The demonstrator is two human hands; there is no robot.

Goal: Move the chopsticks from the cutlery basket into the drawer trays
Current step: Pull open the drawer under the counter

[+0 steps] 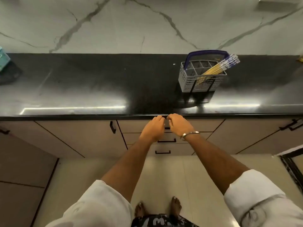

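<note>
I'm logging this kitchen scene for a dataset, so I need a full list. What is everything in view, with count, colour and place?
cutlery basket: one, grey with a blue handle, on the countertop to the right
chopsticks: one bundle, yellow with blue-patterned tops, leaning in the basket; exact number unclear
countertop: one, glossy black, across the middle
wall: white marble with grey veins, behind the countertop
drawers: three stacked, beige with black handles, below the counter edge, all closed
teal object: one, far left edge, cut off
floor: pale tiles
left hand: at the top drawer front
right hand: beside it, metal bracelet on the wrist
feet: two, bare, at the bottom
</note>
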